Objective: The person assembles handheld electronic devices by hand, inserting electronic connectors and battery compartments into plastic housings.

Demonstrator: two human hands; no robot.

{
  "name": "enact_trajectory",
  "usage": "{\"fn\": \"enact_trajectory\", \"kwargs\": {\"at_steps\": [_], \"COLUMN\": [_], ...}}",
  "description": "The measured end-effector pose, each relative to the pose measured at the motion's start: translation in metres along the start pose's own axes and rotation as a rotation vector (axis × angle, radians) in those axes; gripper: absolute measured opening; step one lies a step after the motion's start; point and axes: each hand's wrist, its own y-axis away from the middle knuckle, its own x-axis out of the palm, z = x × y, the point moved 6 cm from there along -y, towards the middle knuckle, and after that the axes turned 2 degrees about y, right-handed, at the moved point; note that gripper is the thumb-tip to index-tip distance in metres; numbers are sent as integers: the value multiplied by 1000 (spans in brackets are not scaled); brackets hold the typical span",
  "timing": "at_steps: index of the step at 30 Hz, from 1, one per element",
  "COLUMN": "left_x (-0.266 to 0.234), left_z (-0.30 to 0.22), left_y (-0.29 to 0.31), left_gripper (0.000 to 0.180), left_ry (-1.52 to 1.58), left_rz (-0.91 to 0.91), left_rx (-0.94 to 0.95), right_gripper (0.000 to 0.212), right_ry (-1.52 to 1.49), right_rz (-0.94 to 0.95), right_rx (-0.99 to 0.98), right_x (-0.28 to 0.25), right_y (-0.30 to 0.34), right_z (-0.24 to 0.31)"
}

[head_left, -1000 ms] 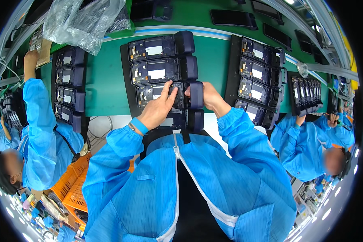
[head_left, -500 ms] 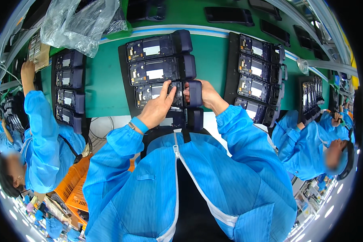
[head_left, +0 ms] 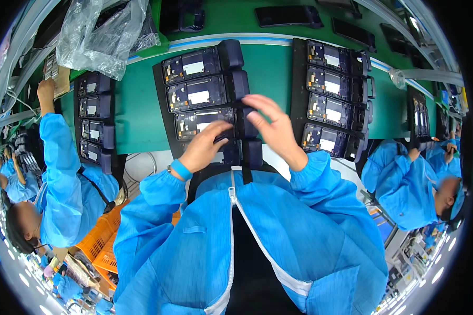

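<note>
A column of dark handheld electronic devices lies in a black tray before me, their inner sides showing boards and white labels. My left hand hovers at the lower edge of the third device, fingers bent and thumb apart, with nothing seen in it. My right hand is over the same device's thick right end, fingers stretched out and thumb spread, blurred a little and holding nothing. Above lie the second device and the top device. A nearer device is partly covered by my left hand.
On the green bench, another tray of devices stands to the right and one to the left. Clear plastic bags hang at upper left. Co-workers in blue sit on both sides. Orange crates stand at lower left.
My right hand has let go of the third device's right end and lifted, its fingers now extended. My left fingers have drawn back from the device's inner face and bent.
</note>
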Motion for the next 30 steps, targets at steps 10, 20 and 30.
{"fn": "enact_trajectory", "kwargs": {"at_steps": [10, 20, 30], "left_x": [25, 30, 20], "left_z": [-47, 0, 21], "left_y": [15, 11, 22], "left_gripper": [8, 16, 17], "left_ry": [1583, 2041, 1853], "left_rz": [185, -629, -646], "left_rx": [-624, -411, -653], "right_gripper": [32, 27, 13], "right_ry": [-96, -765, -655], "right_rz": [411, 481, 202], "right_rx": [-210, 760, 637], "right_x": [37, 49, 21], "right_y": [17, 63, 47], "right_z": [42, 7, -10]}}
